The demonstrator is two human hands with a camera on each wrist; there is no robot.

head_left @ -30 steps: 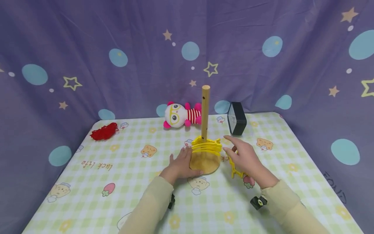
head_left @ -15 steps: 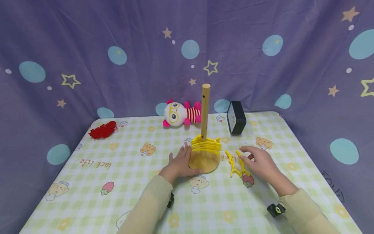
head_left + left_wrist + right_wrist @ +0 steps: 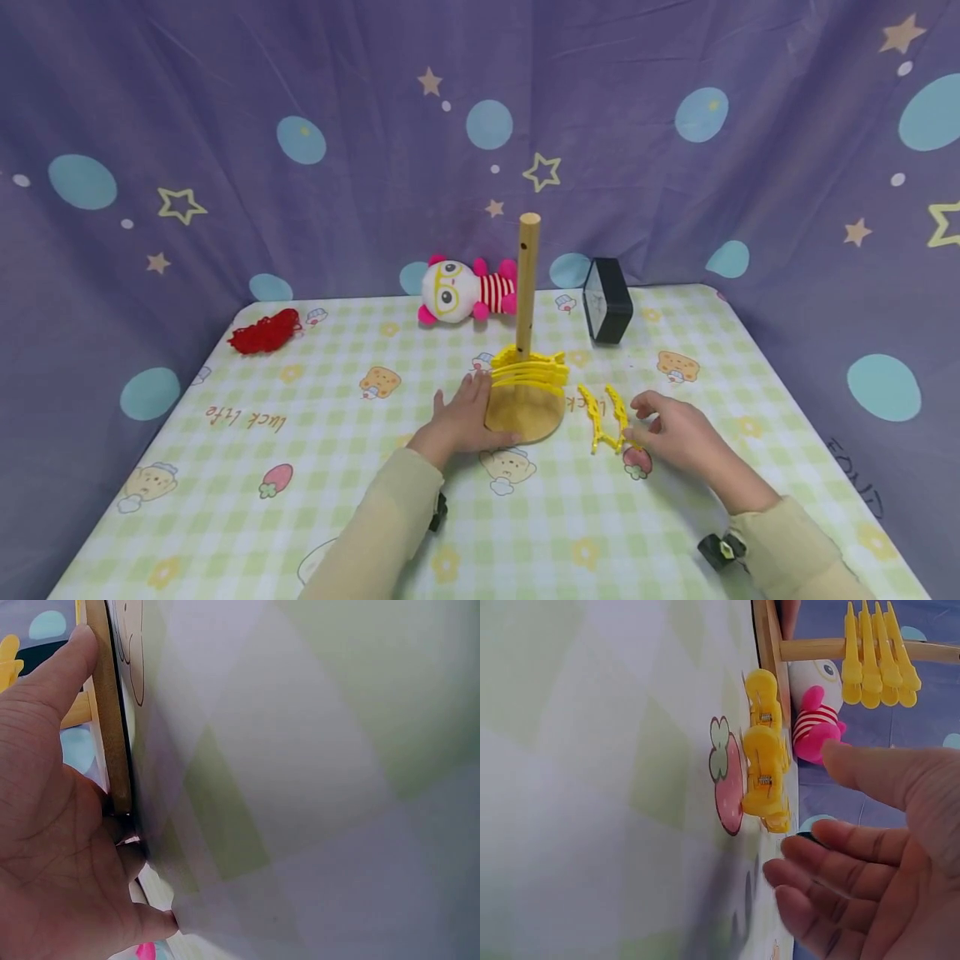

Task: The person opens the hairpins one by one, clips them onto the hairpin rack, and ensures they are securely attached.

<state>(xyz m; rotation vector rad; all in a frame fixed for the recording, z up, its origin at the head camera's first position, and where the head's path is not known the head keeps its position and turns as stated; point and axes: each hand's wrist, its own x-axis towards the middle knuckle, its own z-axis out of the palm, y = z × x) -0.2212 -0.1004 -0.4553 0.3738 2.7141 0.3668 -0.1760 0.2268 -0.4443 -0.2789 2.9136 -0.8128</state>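
Note:
My left hand holds the round base of a wooden stand, thumb along the front rim and fingers along its left side. In the left wrist view the thumb lies on the base's edge. Several yellow clips are clamped side by side on the upright pole. Right of the base, two more yellow clips lie on the tablecloth, a left one and a right one. Just beside the right one is my right hand, its fingers loosely bent, nothing in its grasp.
At the back of the table lies a pink and white plush toy, partly behind the pole. A black box-shaped clock stands to its right. A red net-like bundle is at the far left. A purple curtain surrounds the table.
My right hand has moved right and towards me, off the yellow clips on the table, so both now show. My left hand has kept its place on the base.

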